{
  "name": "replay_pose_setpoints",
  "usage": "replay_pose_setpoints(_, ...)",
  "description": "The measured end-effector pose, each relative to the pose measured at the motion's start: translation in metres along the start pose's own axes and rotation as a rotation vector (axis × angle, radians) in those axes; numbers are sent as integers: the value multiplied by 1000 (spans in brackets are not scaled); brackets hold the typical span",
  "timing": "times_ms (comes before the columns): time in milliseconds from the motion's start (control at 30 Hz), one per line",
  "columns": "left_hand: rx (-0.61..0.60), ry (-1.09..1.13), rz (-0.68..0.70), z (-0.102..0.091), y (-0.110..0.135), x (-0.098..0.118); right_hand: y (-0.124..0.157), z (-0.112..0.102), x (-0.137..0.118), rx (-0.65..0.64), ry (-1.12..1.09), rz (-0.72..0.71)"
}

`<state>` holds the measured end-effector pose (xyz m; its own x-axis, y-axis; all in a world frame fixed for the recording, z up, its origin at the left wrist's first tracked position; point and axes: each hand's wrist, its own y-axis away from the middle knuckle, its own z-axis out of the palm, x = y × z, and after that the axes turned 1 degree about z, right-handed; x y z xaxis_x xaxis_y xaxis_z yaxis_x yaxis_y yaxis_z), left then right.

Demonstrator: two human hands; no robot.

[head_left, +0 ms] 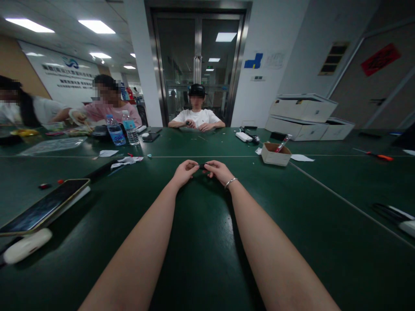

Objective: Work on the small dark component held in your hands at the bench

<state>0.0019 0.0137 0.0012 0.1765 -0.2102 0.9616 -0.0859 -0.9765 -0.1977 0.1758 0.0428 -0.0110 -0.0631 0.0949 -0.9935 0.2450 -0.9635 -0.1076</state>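
Both my arms stretch forward over a dark green table (207, 242). My left hand (184, 172) and my right hand (218, 170) meet at the middle, fingers curled and pinched together on a small black object (202, 166) held between them. Too little of the object shows to name it. A thin bracelet (231, 182) circles my right wrist.
A phone (45, 207) and a white case (26, 245) lie at my left. A small cardboard box (276, 154) with a red tool stands ahead right, two water bottles (122, 129) ahead left. One person sits opposite, others at far left. White boxes (304, 113) sit at the right.
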Motion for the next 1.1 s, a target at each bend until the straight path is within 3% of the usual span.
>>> replay_pose_setpoints(133,17,14,-79,2,-2,0,1,-1,-1,-17,37,2)
replay_pose_setpoints(267,38,4,-46,2,-4,-3,0,-2,1,-21,46,5)
replay_pose_setpoints(700,49,30,-137,3,-4,1,2,-1,-1,-16,50,-14)
replay_pose_setpoints(1100,28,-34,-36,2,-5,-5,3,0,-2,-13,53,-33)
